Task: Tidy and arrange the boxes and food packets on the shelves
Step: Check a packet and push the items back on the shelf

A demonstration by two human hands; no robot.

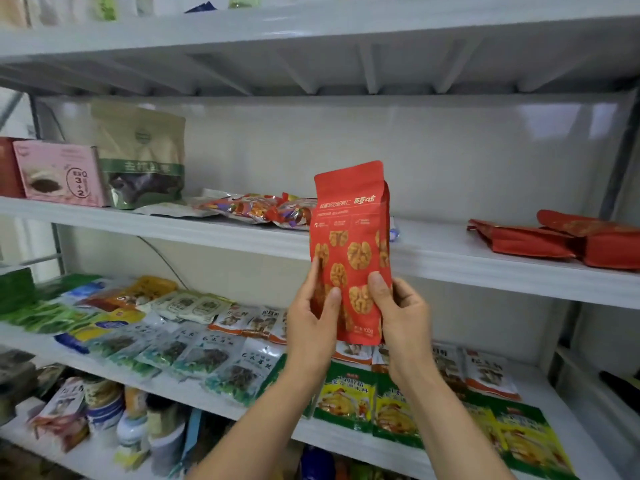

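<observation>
Nearest camera: left hand [310,320] and right hand [401,313] hold red walnut bag [349,237] upright, fingers gripping low side edges. Bag in air before front edge of middle shelf [485,271]. Looks light, soft, crinkly, bit slippery; nuts may crack, so hold sides gently. Far right end: more red bags [530,239] lying flat.

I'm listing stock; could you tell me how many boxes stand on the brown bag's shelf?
2: a pink box at the left, a red box beside it, cropped; others may be hidden.
</observation>
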